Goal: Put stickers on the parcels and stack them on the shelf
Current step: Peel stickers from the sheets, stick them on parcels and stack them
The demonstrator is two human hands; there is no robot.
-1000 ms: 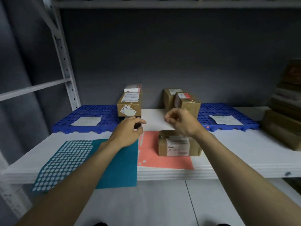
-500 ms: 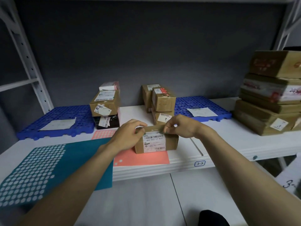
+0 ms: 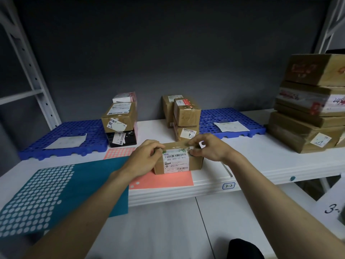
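Cardboard parcel (image 3: 178, 160) on the shelf (image 3: 261, 159) is steadied by the left hand (image 3: 143, 161) curled on its corner while the right hand (image 3: 207, 148) pinches its top edge, fingertips together, seemingly pressing down a sticker; stacking is judged next.

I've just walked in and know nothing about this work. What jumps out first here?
Front and centre, two bare hands, the left hand and the right hand, grip a small brown parcel with a barcode label, resting on a pink sticker sheet at the shelf's front edge. To its left lies a teal sheet of white dots, hanging over the edge. At far right stands a tall stack of big brown boxes.
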